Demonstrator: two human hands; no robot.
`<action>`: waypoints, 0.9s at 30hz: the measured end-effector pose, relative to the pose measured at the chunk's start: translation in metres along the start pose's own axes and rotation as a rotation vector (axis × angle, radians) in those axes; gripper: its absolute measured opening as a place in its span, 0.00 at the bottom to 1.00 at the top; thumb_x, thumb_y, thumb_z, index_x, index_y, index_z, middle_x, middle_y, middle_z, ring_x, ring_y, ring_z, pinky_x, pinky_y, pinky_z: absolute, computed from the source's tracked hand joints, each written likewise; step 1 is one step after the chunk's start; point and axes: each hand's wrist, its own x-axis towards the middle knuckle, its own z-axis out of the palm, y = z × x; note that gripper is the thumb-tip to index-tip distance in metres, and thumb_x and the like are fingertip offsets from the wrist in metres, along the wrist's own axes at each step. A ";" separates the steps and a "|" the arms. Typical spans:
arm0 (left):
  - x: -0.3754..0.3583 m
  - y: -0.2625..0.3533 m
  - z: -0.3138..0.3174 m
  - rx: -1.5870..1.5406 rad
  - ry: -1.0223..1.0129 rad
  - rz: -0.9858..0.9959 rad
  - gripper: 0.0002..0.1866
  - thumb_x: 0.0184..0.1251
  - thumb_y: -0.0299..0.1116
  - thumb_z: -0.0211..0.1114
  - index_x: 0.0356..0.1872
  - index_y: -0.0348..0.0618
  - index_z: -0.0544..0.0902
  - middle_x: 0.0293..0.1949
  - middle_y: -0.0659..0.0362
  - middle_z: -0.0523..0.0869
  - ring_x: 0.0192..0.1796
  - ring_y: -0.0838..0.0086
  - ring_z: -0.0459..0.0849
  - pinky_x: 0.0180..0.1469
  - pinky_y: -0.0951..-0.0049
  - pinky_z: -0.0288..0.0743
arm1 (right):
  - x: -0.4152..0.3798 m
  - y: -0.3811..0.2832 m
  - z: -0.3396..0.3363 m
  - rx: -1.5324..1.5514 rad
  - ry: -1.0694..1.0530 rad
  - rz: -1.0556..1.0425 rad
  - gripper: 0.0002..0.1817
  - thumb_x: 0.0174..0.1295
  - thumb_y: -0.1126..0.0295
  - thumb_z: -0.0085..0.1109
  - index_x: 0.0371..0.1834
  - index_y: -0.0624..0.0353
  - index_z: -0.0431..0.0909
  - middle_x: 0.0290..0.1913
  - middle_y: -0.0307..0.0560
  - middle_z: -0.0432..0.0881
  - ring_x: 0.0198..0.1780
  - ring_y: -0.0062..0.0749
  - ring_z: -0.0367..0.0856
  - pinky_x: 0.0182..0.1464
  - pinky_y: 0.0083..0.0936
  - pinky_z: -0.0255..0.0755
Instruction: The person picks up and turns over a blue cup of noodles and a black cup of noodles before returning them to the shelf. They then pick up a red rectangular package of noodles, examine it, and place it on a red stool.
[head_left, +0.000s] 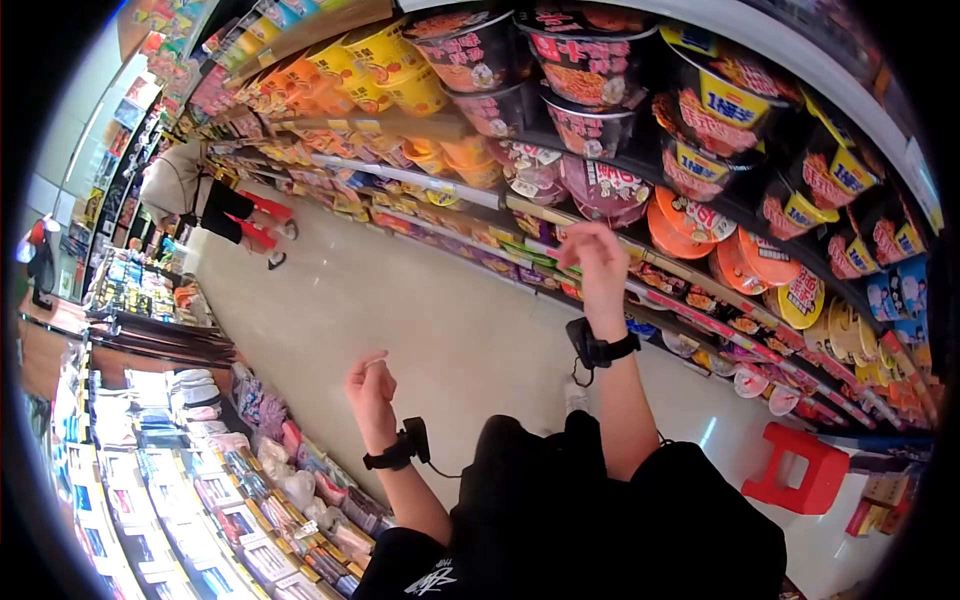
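Note:
My right hand (597, 262) is raised in front of the shelf of instant noodle bowls, its fingers loosely bent and apart, with nothing visible in it. Behind and around it are a dark red noodle bowl (605, 190) and orange noodle bowls (690, 222). Out over the aisle floor is my left hand (372, 392), half curled with a finger sticking out and nothing seen in it. Each wrist wears a black strap with a small device, the right strap (610, 350) and the left strap (390, 457).
Black noodle cups (590, 65) and yellow cups (415, 92) line the upper shelf. On the left stands a display of packaged goods (210, 480). A red stool (797, 468) is on the floor (440, 310) at the right. Farther down the aisle, a person (200, 195) stands by the shelves.

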 end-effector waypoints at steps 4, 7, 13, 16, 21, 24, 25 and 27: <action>0.033 -0.009 -0.034 -0.040 0.024 -0.032 0.07 0.63 0.21 0.54 0.38 0.36 0.80 0.13 0.71 0.62 0.14 0.87 0.55 0.18 0.81 0.46 | 0.010 0.034 0.035 0.058 -0.059 0.015 0.09 0.63 0.80 0.47 0.42 0.64 0.76 0.28 0.40 0.79 0.25 0.21 0.77 0.28 0.16 0.68; 0.059 -0.015 -0.059 -0.042 0.053 -0.039 0.07 0.63 0.22 0.54 0.37 0.36 0.81 0.13 0.71 0.62 0.14 0.87 0.55 0.18 0.82 0.46 | 0.009 0.052 0.058 0.040 -0.162 0.146 0.09 0.62 0.80 0.46 0.42 0.62 0.77 0.33 0.41 0.80 0.26 0.21 0.78 0.28 0.16 0.68; 0.122 -0.009 -0.112 -0.107 0.048 -0.054 0.07 0.62 0.21 0.54 0.35 0.35 0.81 0.13 0.70 0.63 0.14 0.88 0.55 0.18 0.82 0.46 | 0.020 0.066 0.150 -0.102 -0.095 -0.062 0.08 0.65 0.77 0.47 0.42 0.63 0.77 0.24 0.41 0.79 0.25 0.22 0.78 0.30 0.17 0.70; 0.153 0.003 -0.143 -0.115 0.053 -0.032 0.07 0.62 0.21 0.53 0.36 0.35 0.80 0.13 0.70 0.63 0.14 0.88 0.55 0.17 0.83 0.47 | 0.023 0.077 0.189 -0.036 -0.191 0.061 0.09 0.65 0.77 0.46 0.42 0.63 0.77 0.28 0.44 0.81 0.28 0.22 0.79 0.32 0.18 0.70; 0.184 0.016 -0.184 -0.116 -0.027 -0.050 0.07 0.61 0.21 0.54 0.35 0.35 0.81 0.13 0.70 0.65 0.14 0.88 0.57 0.18 0.83 0.49 | 0.013 0.102 0.260 -0.065 -0.091 -0.050 0.09 0.64 0.78 0.46 0.42 0.62 0.77 0.31 0.43 0.81 0.30 0.23 0.80 0.33 0.18 0.71; 0.202 0.015 -0.208 -0.137 -0.082 -0.053 0.07 0.62 0.21 0.54 0.36 0.35 0.81 0.13 0.70 0.66 0.14 0.88 0.58 0.18 0.83 0.50 | 0.006 0.111 0.285 -0.109 -0.084 -0.052 0.08 0.63 0.78 0.47 0.41 0.64 0.77 0.32 0.43 0.82 0.30 0.24 0.80 0.34 0.19 0.71; 0.207 0.012 -0.213 -0.148 -0.089 -0.053 0.07 0.62 0.21 0.54 0.35 0.35 0.82 0.13 0.70 0.66 0.14 0.88 0.58 0.18 0.83 0.50 | 0.003 0.112 0.291 -0.085 -0.106 -0.050 0.07 0.65 0.76 0.49 0.40 0.64 0.77 0.30 0.43 0.81 0.29 0.24 0.80 0.34 0.19 0.72; 0.219 0.008 -0.219 -0.159 -0.094 -0.070 0.07 0.62 0.21 0.54 0.35 0.35 0.82 0.13 0.70 0.66 0.14 0.88 0.58 0.18 0.84 0.50 | 0.004 0.115 0.296 -0.112 -0.090 -0.028 0.07 0.66 0.75 0.49 0.40 0.64 0.77 0.28 0.42 0.81 0.27 0.24 0.80 0.33 0.19 0.73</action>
